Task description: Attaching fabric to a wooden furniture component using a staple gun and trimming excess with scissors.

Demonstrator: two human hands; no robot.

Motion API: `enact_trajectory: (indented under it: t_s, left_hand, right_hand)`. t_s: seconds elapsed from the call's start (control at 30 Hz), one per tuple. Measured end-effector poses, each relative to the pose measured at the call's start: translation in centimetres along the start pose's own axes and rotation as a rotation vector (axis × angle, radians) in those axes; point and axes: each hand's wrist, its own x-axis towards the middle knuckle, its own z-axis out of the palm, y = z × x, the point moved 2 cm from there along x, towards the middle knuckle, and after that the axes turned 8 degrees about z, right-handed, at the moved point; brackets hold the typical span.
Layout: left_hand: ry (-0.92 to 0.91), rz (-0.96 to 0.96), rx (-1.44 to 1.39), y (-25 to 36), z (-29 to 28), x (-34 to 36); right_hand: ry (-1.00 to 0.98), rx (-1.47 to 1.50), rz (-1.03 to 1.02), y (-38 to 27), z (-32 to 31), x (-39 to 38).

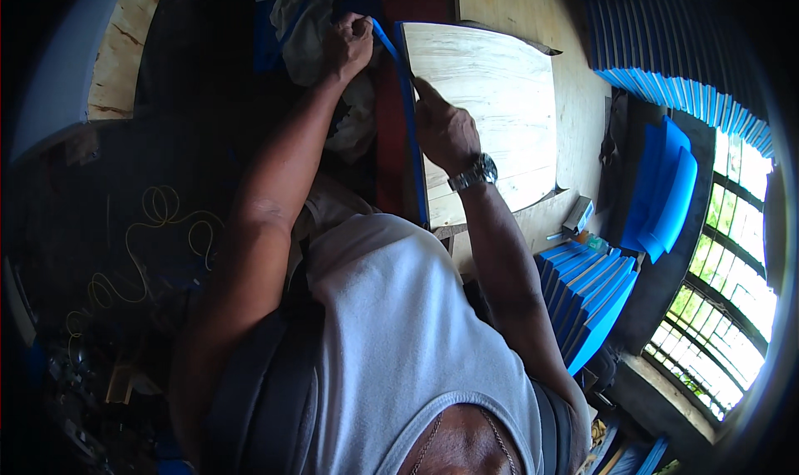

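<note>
Near the top centre, my left hand (349,44) pinches the end of a narrow blue strip (385,40) that runs along the left edge of a pale wood-grained board (491,117). My right hand (445,129), with a watch at the wrist, is lower on that same edge, closed on a slim dark tool (415,82) held against the strip; its shape is mostly hidden by my fingers. The board lies on a larger plywood surface (574,125), with red material (389,175) beside its left edge.
Blue-edged panels are stacked at the upper right (649,50) and lower right (587,292). Blue sheets (666,184) lean beside a barred window (716,283). A white bundle (300,25) sits beyond my left hand. A thin coiled hose (158,213) lies at left, near a wooden panel (121,54).
</note>
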Motion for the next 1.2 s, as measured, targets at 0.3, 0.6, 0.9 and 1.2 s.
enact_trajectory:
  t_s: [0.3, 0.6, 0.9, 1.2]
  left_hand:
    - [0.044, 0.010, 0.135, 0.5, -4.7, 2.2]
    - [-0.221, -0.041, -0.246, 2.3, 2.0, -8.3]
    - [-0.502, 0.246, 0.340, -1.1, 4.6, -8.9]
    - [-0.261, 0.366, 0.397, 1.1, 2.7, -8.3]
  right_hand:
    - [-0.094, -0.136, 0.049, 1.6, -1.9, -8.2]
    - [-0.063, -0.154, 0.077, 2.1, 0.2, -6.3]
    - [-0.046, -0.179, 0.083, 1.6, 1.4, -5.2]
    - [-0.048, -0.162, 0.098, 1.4, 1.2, -6.0]
